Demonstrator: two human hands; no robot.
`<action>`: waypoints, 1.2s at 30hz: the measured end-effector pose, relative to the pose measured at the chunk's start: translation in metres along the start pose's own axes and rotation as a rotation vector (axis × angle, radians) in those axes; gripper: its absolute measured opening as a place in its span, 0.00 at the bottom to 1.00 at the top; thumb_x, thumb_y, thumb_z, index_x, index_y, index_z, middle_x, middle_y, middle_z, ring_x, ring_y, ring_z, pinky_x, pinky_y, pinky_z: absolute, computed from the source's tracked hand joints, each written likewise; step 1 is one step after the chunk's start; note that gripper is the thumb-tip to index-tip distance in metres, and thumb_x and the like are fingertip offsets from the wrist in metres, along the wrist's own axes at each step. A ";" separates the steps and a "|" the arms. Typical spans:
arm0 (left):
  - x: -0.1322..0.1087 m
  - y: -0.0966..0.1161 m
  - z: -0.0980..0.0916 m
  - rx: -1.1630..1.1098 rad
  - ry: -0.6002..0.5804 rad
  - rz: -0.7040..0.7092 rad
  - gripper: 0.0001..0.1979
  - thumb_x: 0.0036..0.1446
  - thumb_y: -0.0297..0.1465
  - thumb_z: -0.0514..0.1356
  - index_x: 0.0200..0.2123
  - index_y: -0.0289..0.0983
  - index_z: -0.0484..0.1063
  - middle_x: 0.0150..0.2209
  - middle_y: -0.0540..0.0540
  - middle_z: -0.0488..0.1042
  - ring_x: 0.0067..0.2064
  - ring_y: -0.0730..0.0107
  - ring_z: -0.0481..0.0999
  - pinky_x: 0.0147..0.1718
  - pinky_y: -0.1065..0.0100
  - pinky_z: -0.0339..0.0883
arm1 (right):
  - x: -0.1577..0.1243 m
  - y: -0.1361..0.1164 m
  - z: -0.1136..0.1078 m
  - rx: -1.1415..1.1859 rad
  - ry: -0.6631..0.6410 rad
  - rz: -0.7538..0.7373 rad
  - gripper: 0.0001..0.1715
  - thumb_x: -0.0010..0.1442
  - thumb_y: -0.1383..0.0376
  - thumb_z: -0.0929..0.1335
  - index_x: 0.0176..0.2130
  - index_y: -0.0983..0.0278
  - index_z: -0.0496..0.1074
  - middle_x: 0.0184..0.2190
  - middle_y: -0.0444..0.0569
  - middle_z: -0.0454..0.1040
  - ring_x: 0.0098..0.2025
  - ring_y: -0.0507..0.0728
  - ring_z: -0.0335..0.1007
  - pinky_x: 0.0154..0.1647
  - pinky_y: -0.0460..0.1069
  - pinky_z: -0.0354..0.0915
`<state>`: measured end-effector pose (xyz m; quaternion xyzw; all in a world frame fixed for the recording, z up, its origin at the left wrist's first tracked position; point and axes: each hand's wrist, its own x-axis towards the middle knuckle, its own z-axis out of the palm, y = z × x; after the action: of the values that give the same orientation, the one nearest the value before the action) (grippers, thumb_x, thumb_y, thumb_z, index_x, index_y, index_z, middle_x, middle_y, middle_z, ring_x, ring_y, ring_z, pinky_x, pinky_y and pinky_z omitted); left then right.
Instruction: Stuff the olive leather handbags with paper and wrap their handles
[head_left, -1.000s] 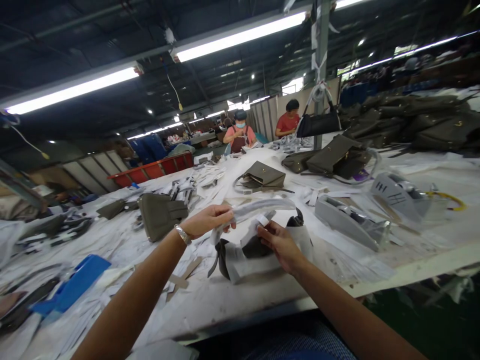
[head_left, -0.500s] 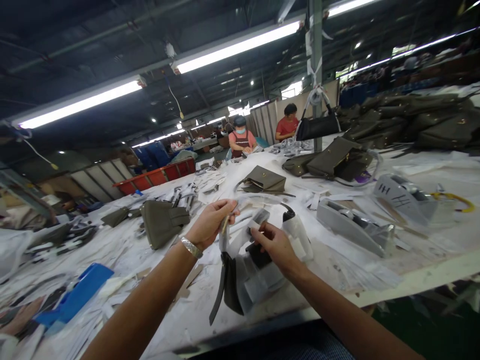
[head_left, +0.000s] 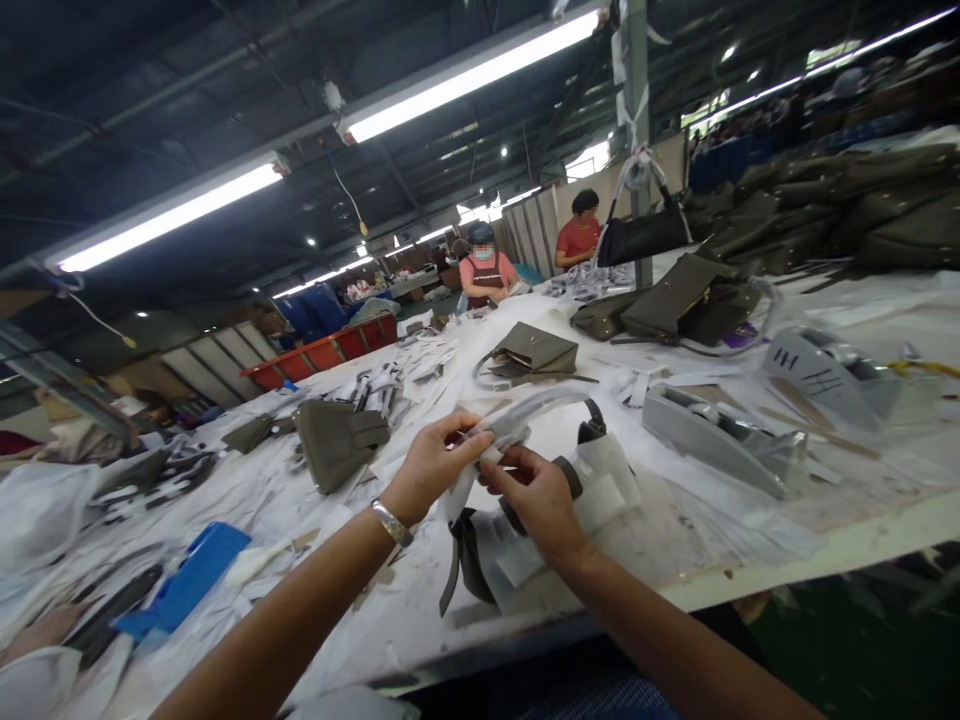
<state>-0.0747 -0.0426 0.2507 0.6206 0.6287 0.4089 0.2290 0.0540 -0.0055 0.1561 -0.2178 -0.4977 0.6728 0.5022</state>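
In front of me lies a dark handbag (head_left: 474, 575) partly covered in white wrapping (head_left: 604, 490). Its curved handle (head_left: 551, 399) rises in an arch and is covered in pale, translucent wrap. My left hand (head_left: 435, 465) is closed around the left part of this handle. Close beside it, my right hand (head_left: 536, 500) pinches a small pale strip (head_left: 491, 456) against the handle, fingertips nearly meeting those of my left hand. The right palm and fingers hide part of the bag behind them.
Grey tape dispensers (head_left: 705, 437) stand to the right, a blue one (head_left: 184, 585) to the left. Olive bags (head_left: 337, 440) lie around, with a large pile (head_left: 840, 205) at back right. Another person's hand (head_left: 45, 632) is at lower left. Two people (head_left: 487, 275) work across the table.
My right hand has moved left and up with the pale strip, bringing it against the handle at my left hand. The camera view has shifted slightly.
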 end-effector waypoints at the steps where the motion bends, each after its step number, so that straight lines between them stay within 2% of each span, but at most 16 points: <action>1: 0.001 -0.001 0.000 0.052 0.035 0.029 0.15 0.55 0.42 0.64 0.38 0.36 0.76 0.35 0.47 0.76 0.36 0.66 0.72 0.36 0.68 0.65 | 0.000 -0.001 0.002 0.033 0.003 0.004 0.21 0.52 0.51 0.76 0.38 0.64 0.78 0.33 0.50 0.79 0.35 0.58 0.77 0.37 0.51 0.73; 4: 0.002 -0.006 0.002 0.188 0.085 0.109 0.13 0.57 0.41 0.62 0.39 0.37 0.75 0.40 0.46 0.76 0.42 0.63 0.73 0.39 0.68 0.65 | 0.001 -0.001 0.007 0.147 -0.001 0.029 0.21 0.51 0.52 0.77 0.38 0.64 0.79 0.34 0.49 0.79 0.37 0.59 0.78 0.41 0.52 0.73; 7: 0.002 -0.006 0.001 0.297 -0.008 0.136 0.15 0.65 0.41 0.52 0.35 0.38 0.71 0.36 0.47 0.75 0.39 0.64 0.72 0.38 0.67 0.63 | 0.000 0.000 0.010 0.215 -0.014 0.046 0.21 0.53 0.52 0.75 0.41 0.63 0.79 0.36 0.50 0.80 0.38 0.60 0.78 0.45 0.54 0.74; 10: 0.000 -0.001 -0.001 0.390 -0.095 0.129 0.19 0.68 0.42 0.45 0.32 0.39 0.68 0.31 0.49 0.73 0.35 0.65 0.70 0.37 0.65 0.62 | 0.000 0.001 0.011 0.205 -0.005 0.037 0.19 0.55 0.52 0.74 0.40 0.63 0.78 0.35 0.50 0.80 0.37 0.60 0.78 0.45 0.55 0.75; 13: -0.003 0.002 -0.003 0.429 -0.124 0.133 0.19 0.68 0.43 0.44 0.33 0.40 0.66 0.32 0.48 0.73 0.35 0.63 0.71 0.38 0.65 0.62 | 0.001 0.000 0.011 0.173 -0.001 0.012 0.18 0.54 0.51 0.74 0.36 0.63 0.78 0.32 0.49 0.80 0.36 0.61 0.79 0.42 0.55 0.76; 17: -0.004 -0.004 -0.006 0.416 -0.094 0.133 0.19 0.67 0.45 0.45 0.32 0.41 0.65 0.32 0.49 0.72 0.37 0.62 0.72 0.40 0.65 0.65 | 0.007 -0.004 0.011 0.167 -0.002 0.002 0.20 0.51 0.50 0.75 0.33 0.63 0.78 0.28 0.48 0.79 0.33 0.60 0.78 0.38 0.54 0.75; 22: -0.002 -0.020 -0.006 0.397 -0.063 0.116 0.20 0.65 0.48 0.48 0.42 0.41 0.72 0.38 0.48 0.77 0.43 0.60 0.75 0.44 0.65 0.68 | 0.014 -0.007 0.005 -0.100 0.077 -0.098 0.18 0.52 0.51 0.75 0.29 0.63 0.79 0.24 0.47 0.79 0.28 0.58 0.77 0.30 0.50 0.71; 25: -0.001 -0.025 -0.003 0.318 -0.070 0.097 0.26 0.62 0.51 0.52 0.52 0.39 0.72 0.50 0.44 0.77 0.53 0.55 0.74 0.56 0.59 0.66 | 0.012 -0.010 -0.011 -0.316 -0.050 -0.165 0.14 0.58 0.52 0.72 0.33 0.59 0.81 0.24 0.45 0.79 0.27 0.57 0.77 0.32 0.49 0.70; 28: -0.002 -0.022 -0.002 0.233 -0.107 0.001 0.33 0.55 0.54 0.59 0.57 0.40 0.70 0.57 0.44 0.73 0.61 0.49 0.67 0.62 0.51 0.59 | 0.000 -0.019 -0.048 -0.532 -0.183 -0.323 0.12 0.63 0.55 0.69 0.41 0.55 0.81 0.32 0.45 0.81 0.35 0.57 0.78 0.42 0.50 0.70; 30: -0.001 -0.019 -0.005 0.196 -0.083 -0.101 0.33 0.51 0.55 0.62 0.57 0.46 0.71 0.58 0.49 0.72 0.63 0.48 0.66 0.64 0.48 0.56 | -0.013 -0.030 -0.086 -0.648 -0.141 -0.426 0.13 0.65 0.56 0.67 0.45 0.54 0.80 0.38 0.46 0.81 0.40 0.58 0.77 0.46 0.51 0.69; 31: 0.000 -0.018 -0.007 0.176 -0.046 -0.154 0.31 0.51 0.55 0.62 0.56 0.50 0.72 0.58 0.52 0.72 0.63 0.49 0.66 0.64 0.48 0.55 | -0.019 -0.037 -0.110 -0.693 -0.071 -0.454 0.13 0.65 0.57 0.67 0.45 0.54 0.79 0.39 0.46 0.81 0.42 0.58 0.77 0.47 0.52 0.69; 33: 0.004 -0.018 -0.012 0.122 0.055 -0.266 0.27 0.50 0.56 0.63 0.52 0.56 0.74 0.57 0.57 0.73 0.63 0.49 0.66 0.63 0.48 0.57 | -0.028 -0.049 -0.166 -0.756 0.174 -0.466 0.11 0.65 0.56 0.67 0.42 0.54 0.80 0.37 0.46 0.81 0.41 0.59 0.77 0.48 0.53 0.69; 35: 0.011 -0.020 -0.016 0.053 0.136 -0.342 0.26 0.48 0.57 0.64 0.50 0.59 0.75 0.56 0.60 0.74 0.61 0.49 0.69 0.59 0.49 0.64 | -0.030 -0.060 -0.229 -0.770 0.486 -0.414 0.13 0.64 0.54 0.67 0.42 0.57 0.79 0.35 0.48 0.81 0.38 0.60 0.77 0.47 0.54 0.70; 36: 0.014 -0.020 -0.016 0.032 0.166 -0.349 0.25 0.48 0.57 0.63 0.50 0.60 0.74 0.55 0.60 0.74 0.59 0.49 0.70 0.56 0.50 0.69 | -0.028 -0.064 -0.261 -0.767 0.594 -0.379 0.16 0.65 0.53 0.66 0.44 0.58 0.78 0.37 0.49 0.81 0.37 0.59 0.77 0.43 0.53 0.70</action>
<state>-0.1011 -0.0307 0.2468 0.4698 0.7498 0.4028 0.2340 0.3013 0.0869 0.1004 -0.4737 -0.5752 0.2486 0.6188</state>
